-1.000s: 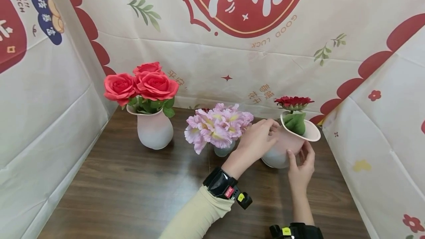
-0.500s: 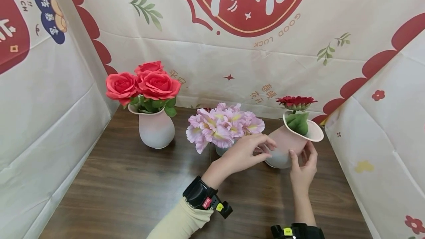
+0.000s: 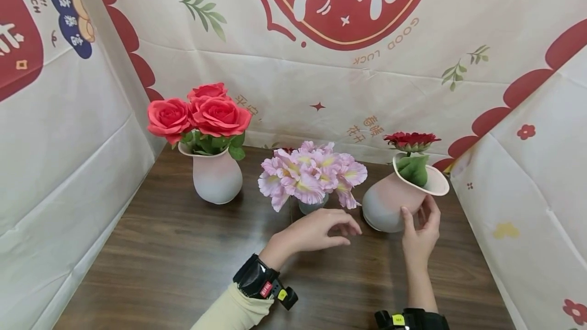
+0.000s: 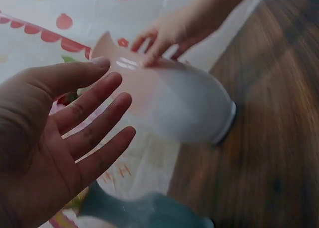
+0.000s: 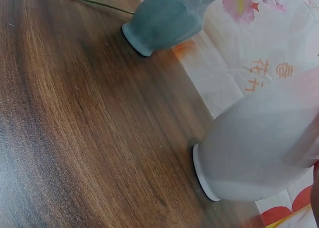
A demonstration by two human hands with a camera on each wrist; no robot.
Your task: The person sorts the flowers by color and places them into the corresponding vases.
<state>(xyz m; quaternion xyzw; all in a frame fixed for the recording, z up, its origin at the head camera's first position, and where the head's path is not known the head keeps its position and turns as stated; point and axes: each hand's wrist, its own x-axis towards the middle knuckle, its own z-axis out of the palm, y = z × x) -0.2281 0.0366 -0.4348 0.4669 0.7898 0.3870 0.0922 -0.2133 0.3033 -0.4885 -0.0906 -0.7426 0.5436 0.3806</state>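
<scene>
On the right stands a pink-and-white vase [image 3: 390, 202] with a flared rim, leaning to the right. A dark red daisy-like flower [image 3: 411, 141] with a green leaf rises from its mouth. My right hand [image 3: 421, 238] grips the vase's right side, thumb in front. In the left wrist view its fingers lie on the vase's pink part. My left hand [image 3: 312, 230] hovers left of this vase, holding nothing, its fingers spread and loosely bent in the left wrist view. Just behind it is a small blue-green vase [image 5: 167, 21] with pale pink ruffled flowers [image 3: 312, 174].
At the left stands another pink-and-white vase [image 3: 216, 180] holding three red roses [image 3: 220, 116]. A green stem [image 5: 97, 3] lies on the wooden table [image 3: 183, 258] near the blue-green vase's base. Printed cloth walls [image 3: 293, 80] enclose the back and both sides.
My left hand has left the right vase and drawn back toward the lower left. The right hand keeps its hold, and the vase has stayed about where it was.
</scene>
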